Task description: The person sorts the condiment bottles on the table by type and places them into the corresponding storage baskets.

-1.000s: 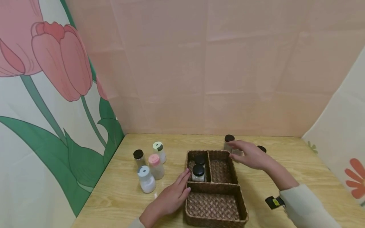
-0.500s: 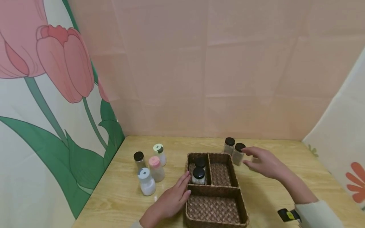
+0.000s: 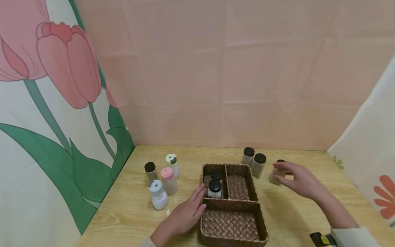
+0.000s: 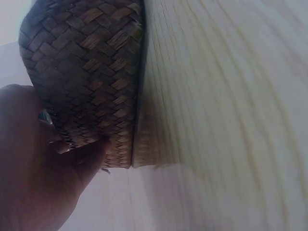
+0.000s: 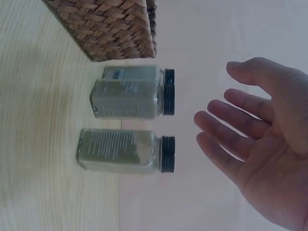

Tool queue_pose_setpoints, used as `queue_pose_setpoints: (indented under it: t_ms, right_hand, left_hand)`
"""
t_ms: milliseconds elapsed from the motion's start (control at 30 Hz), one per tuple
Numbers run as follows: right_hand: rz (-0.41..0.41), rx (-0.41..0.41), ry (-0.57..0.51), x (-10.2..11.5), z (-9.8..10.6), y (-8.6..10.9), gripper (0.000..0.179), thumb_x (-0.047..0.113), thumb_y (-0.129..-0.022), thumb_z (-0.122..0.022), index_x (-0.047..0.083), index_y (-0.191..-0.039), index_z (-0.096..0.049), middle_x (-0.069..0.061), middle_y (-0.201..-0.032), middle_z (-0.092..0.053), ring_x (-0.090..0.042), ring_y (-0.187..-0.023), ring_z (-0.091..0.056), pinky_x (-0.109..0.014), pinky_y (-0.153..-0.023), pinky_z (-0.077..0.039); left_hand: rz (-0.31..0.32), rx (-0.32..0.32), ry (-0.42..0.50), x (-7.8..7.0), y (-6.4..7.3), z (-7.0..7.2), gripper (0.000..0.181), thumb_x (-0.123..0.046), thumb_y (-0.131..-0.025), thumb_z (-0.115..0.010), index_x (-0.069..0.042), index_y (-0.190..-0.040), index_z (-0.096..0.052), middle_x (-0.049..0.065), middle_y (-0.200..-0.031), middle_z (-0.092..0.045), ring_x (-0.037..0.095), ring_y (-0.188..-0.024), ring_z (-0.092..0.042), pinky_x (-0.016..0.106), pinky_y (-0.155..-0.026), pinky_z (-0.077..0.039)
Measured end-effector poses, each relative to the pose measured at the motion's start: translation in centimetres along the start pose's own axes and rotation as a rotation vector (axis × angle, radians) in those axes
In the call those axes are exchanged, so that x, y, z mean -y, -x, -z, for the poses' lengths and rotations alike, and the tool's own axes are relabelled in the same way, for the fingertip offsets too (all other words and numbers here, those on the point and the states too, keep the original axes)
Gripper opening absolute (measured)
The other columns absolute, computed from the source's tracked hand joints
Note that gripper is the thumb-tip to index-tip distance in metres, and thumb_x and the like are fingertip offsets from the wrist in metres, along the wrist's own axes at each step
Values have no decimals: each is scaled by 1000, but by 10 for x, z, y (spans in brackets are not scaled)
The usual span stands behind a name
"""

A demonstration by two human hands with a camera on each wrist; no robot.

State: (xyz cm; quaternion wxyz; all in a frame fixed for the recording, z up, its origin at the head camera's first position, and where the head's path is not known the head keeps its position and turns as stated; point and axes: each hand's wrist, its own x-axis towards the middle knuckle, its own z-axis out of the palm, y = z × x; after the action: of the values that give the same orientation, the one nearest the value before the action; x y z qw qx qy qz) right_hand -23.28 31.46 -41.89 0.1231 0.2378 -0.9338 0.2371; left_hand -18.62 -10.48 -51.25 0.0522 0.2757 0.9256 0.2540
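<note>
My left hand [image 3: 185, 212] rests against the left side of a brown woven basket [image 3: 234, 200], fingers fairly straight and thumb at the rim. In the left wrist view a finger touches the outer wall [image 4: 91, 72]. My right hand [image 3: 300, 179], thumb and fingers spread, is beside the rightmost black-capped spice jar [image 3: 277, 174]. The right wrist view shows a gap between this hand [image 5: 264, 144] and the jar [image 5: 120, 151]. Two similar black-capped jars, one nearer [image 3: 258, 166] and one farther [image 3: 248, 157], stand behind the basket's right corner.
Two black-lidded jars [image 3: 214, 188] stand in the basket's back left compartment. Left of the basket are a white bottle [image 3: 159, 199], a pink-capped jar [image 3: 169, 181], a black-capped jar [image 3: 151, 173] and a pale-capped bottle [image 3: 173, 166]. A peach cloth [image 3: 222, 85] hangs behind the table.
My right hand has moved right, from the farthest-back black-capped jar past the middle one to the rightmost. The jars have stayed in place. My left hand remains at the basket.
</note>
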Motion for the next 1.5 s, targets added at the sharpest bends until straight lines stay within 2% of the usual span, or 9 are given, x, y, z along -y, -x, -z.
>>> queue_pose_setpoints:
  t_ms: [400, 733, 933, 1233, 1500]
  right_hand:
    - [-114, -62, 24, -24, 5, 16, 46, 18, -93, -75, -6, -130, -62, -29, -124, -66, -48, -103, -66, -56, -81, -58]
    - [-278, 36, -42, -43, 0, 24, 64, 36, -100, -66, -12, -139, -49, -37, -136, -53, -53, -112, -61, -61, -88, -55]
    - [-339, 75, -45, -55, -6, 26, 76, 44, -100, -63, -14, -145, -40, -40, -141, -46, -56, -114, -59, -62, -84, -56]
    - [-370, 78, -95, -67, -12, 22, 89, 45, -99, -64, -15, -151, -25, -41, -147, -37, -58, -122, -51, -67, -87, -52]
    - [-401, 95, -124, -78, -19, 19, 92, 45, -100, -63, -14, -154, -18, -43, -149, -32, -60, -125, -48, -66, -88, -52]
  left_hand:
    - [3, 8, 7, -1, 0, 3, 60, -46, -111, -21, -23, -165, -9, -3, -172, -3, 27, -148, -36, 49, -114, -41]
    - [3, 15, 11, -1, 1, 1, 60, -47, -111, -20, -22, -165, -10, -3, -172, -2, 27, -147, -37, 48, -114, -42]
    - [2, 15, 17, -1, 2, -1, 60, -47, -111, -20, -20, -165, -11, -5, -171, -2, 26, -147, -37, 47, -114, -42]
    - [-2, 5, 12, -2, 3, 1, 59, -43, -111, -22, -20, -165, -12, -3, -172, -2, 28, -146, -38, 48, -113, -43]
    - [-8, 9, 9, -2, 1, 2, 59, -43, -111, -21, -21, -165, -11, -3, -172, -2, 27, -147, -37, 47, -113, -43]
